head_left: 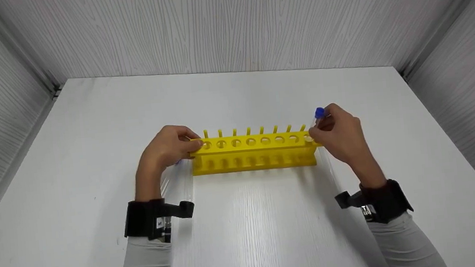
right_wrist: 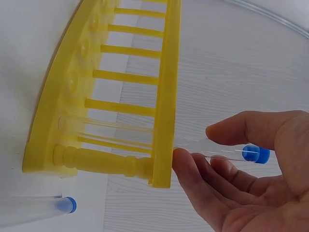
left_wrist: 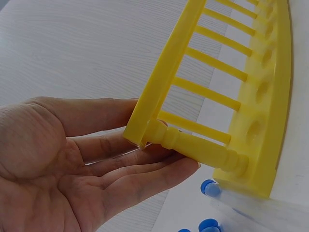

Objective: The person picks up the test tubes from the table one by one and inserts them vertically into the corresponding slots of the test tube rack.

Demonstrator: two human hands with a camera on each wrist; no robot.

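Observation:
A yellow test tube rack [head_left: 256,149] with a row of round holes and upright pegs stands on the white table. My left hand [head_left: 162,148] grips its left end, thumb on the upper plate and fingers beneath it [left_wrist: 96,159]. At the opposite end, a clear test tube with a blue cap [right_wrist: 256,153] passes through the last hole, its lower end close to the base. My right hand [head_left: 343,136] pinches this tube above the plate, below the cap. Loose blue-capped tubes lie beside the left end [left_wrist: 210,187], and another lies near the right end [right_wrist: 67,205].
The white tabletop [head_left: 247,237] extends around the rack. Grey wood-grain panels [head_left: 227,25] rise behind it and at both sides. Black wrist mounts [head_left: 143,219] sit on both forearms.

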